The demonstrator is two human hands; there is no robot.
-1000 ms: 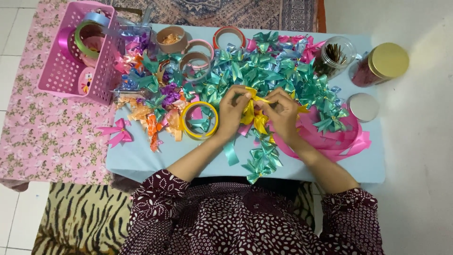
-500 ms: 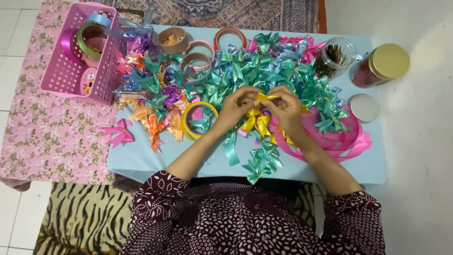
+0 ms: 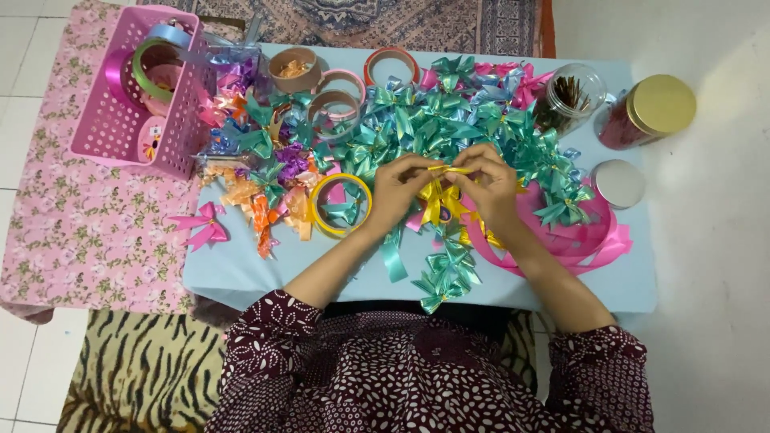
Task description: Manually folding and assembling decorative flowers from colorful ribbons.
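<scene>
Compared with half a second back, both hands are seen lifted a touch and drawn closer together, and a thin bit of yellow ribbon (image 3: 449, 169) is now stretched flat between the fingertips instead of being bunched lower down. So the ribbon looks to be pulled taut at this point, which is judged to be a tightening or folding step on the yellow bow (image 3: 437, 202) hanging just below.

Left hand (image 3: 399, 186) is closed in a pinch on one end of the ribbon, right hand (image 3: 491, 183) is pinched on the other end, thumbs and forefingers nearly touching. The bow is held just above the blue table (image 3: 241, 269), over the middle of the heap.

Around the hands: a big pile of teal bows (image 3: 449, 120) is spread behind, a yellow ribbon roll (image 3: 341, 204) is lying just beside the left wrist, and loose pink ribbon (image 3: 577, 236) is curled under the right forearm. A pink basket (image 3: 104, 120) of ribbon spools is parked at the far left, partly off the table. Two jars (image 3: 573, 96) are sat at the right, one gold-lidded on its side, with a loose round lid (image 3: 619, 183) near them.
</scene>
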